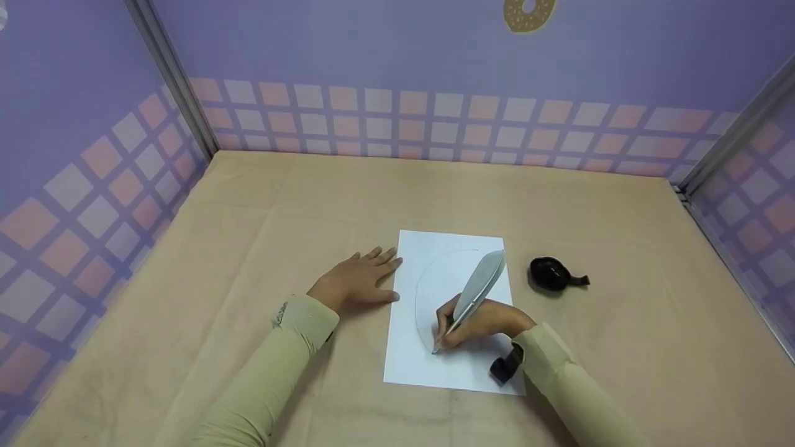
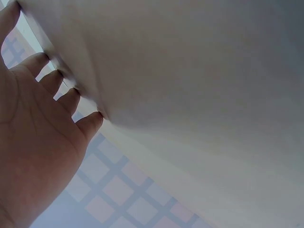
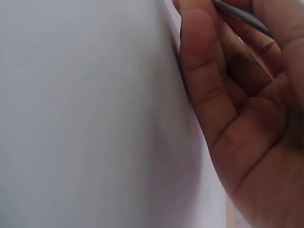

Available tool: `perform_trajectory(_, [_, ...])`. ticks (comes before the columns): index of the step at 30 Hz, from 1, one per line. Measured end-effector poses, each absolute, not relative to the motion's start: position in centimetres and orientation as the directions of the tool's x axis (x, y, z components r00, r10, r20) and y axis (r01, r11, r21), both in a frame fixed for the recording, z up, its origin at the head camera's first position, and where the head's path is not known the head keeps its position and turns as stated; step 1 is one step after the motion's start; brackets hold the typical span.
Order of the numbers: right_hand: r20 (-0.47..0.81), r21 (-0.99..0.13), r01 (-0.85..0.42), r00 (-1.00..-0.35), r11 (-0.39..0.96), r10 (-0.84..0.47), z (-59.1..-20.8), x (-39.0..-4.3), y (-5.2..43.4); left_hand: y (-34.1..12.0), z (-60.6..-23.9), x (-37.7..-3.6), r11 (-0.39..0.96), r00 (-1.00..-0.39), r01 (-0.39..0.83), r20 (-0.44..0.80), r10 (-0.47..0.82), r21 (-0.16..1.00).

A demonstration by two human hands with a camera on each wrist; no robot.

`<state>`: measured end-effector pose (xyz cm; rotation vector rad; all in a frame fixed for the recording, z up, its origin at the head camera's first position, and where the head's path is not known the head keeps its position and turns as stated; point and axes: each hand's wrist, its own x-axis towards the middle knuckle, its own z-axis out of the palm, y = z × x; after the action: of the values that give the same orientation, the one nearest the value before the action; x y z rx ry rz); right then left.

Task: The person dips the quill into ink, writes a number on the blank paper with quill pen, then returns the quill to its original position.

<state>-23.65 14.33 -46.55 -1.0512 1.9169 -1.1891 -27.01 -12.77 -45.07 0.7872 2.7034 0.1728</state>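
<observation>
From the head camera, a white sheet of paper (image 1: 450,310) lies flat on the tan table (image 1: 248,248), and the left hand (image 1: 357,280) rests palm down just beside its left edge, fingers straight and slightly spread, the fingertips reaching that edge, probably to keep the sheet from sliding. The right hand (image 1: 478,323) lies on the paper with its fingers curled round a grey feather quill pen (image 1: 475,295), pinching it low near the tip so the point meets the sheet, the plume slanting up and away; a faint curved line runs along the page by the tip. A black ink bottle (image 1: 551,273) sits on the table near the paper's right edge, within easy reach of the writing hand. In the left wrist view, the left hand's fingers (image 2: 71,97) lie flat against the pale surface, relaxed, holding nothing. In the right wrist view, the right hand (image 3: 247,118) rests its side on the paper (image 3: 85,114) for steadiness, the pen's thin grey shaft (image 3: 240,16) caught between thumb and fingers.
</observation>
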Motion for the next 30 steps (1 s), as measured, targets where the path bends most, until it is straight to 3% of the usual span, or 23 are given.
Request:
perform_trajectory(6, [-0.152,-0.901,-0.289,-0.486,0.322,-0.861,-46.3,-23.5,14.7,-12.9,-45.2,-27.0,0.831,-0.792,0.516,-0.253,0.556,0.209])
perform_trajectory(16, [-0.148,-0.908,-0.295,-0.439,0.298,-0.886,-46.2,-23.5,15.1,-12.9,-45.5,-27.3,0.835,-0.793,0.512,-0.263,0.550,0.203])
perform_trajectory(30, [-0.222,-0.872,-0.317,-0.422,0.373,-0.879,-45.8,-23.5,16.2,-12.9,-45.3,-27.1,0.837,-0.793,0.506,-0.269,0.547,0.209])
